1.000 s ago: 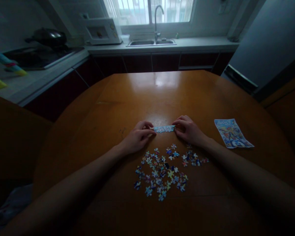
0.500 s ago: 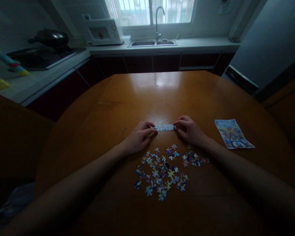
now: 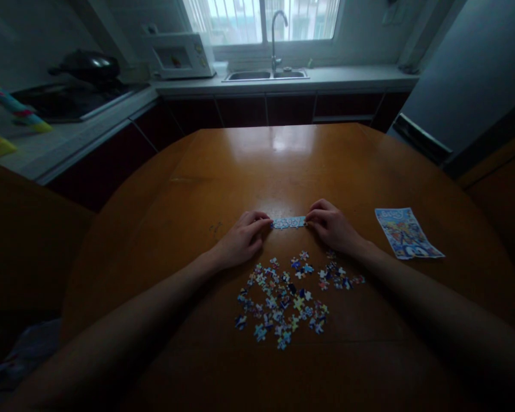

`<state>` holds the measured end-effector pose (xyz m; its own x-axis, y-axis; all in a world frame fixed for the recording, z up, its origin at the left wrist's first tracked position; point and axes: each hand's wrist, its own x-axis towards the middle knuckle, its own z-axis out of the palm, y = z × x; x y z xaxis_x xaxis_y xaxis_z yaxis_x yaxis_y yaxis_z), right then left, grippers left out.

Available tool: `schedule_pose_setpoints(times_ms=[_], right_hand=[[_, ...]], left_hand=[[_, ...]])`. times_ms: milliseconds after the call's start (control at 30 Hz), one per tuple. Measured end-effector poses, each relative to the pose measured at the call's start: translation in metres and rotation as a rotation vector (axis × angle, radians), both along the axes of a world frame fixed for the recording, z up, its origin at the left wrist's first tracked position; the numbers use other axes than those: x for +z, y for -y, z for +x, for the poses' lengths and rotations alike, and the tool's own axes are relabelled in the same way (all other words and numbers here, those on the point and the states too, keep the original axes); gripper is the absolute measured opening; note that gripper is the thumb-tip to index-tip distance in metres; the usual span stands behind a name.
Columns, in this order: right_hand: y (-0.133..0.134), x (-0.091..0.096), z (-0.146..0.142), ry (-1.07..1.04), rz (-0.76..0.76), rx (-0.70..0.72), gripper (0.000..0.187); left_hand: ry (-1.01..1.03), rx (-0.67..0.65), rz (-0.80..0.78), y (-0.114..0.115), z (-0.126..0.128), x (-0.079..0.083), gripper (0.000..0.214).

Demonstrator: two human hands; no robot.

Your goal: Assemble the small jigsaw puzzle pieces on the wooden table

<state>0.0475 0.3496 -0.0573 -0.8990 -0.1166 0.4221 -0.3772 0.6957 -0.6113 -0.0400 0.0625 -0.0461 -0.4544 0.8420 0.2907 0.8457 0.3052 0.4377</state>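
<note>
From my remote seat, I see the left hand (image 3: pixel 241 240) and right hand (image 3: pixel 335 230) pinching the puzzle strip (image 3: pixel 289 222) between them, at its nine and three o'clock ends. Uneven pressure could buckle its joints; a wrist dragged toward six o'clock could scatter the loose pieces (image 3: pixel 299 303) there.

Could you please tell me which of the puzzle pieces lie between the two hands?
The joined, pale blue strip, whose ends meet the left hand and the right hand; the loose pieces lie scattered nearer the person.
</note>
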Motion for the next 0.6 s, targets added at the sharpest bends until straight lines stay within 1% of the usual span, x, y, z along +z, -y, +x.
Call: schedule_pose_setpoints(times_ms=[100,400,467,600], right_hand=[[-0.001,0.0001,-0.0002,0.0,0.009,0.013,0.016],[-0.0005,-0.0029,-0.0014,0.015,-0.054,-0.028,0.022],[-0.0002,-0.0035,-0.0016,0.02,-0.051,-0.017,0.023],[-0.0007,-0.0042,-0.0021,0.019,-0.046,0.017,0.018]], left_hand=[[0.002,0.002,0.0,0.0003,-0.0001,0.0003,0.047],[0.017,0.006,0.015,0.0003,-0.0007,-0.0007,0.048],[0.018,0.003,0.01,-0.0001,-0.0006,-0.0004,0.047],[0.005,-0.003,-0.008,-0.001,-0.0003,0.0011,0.044]])
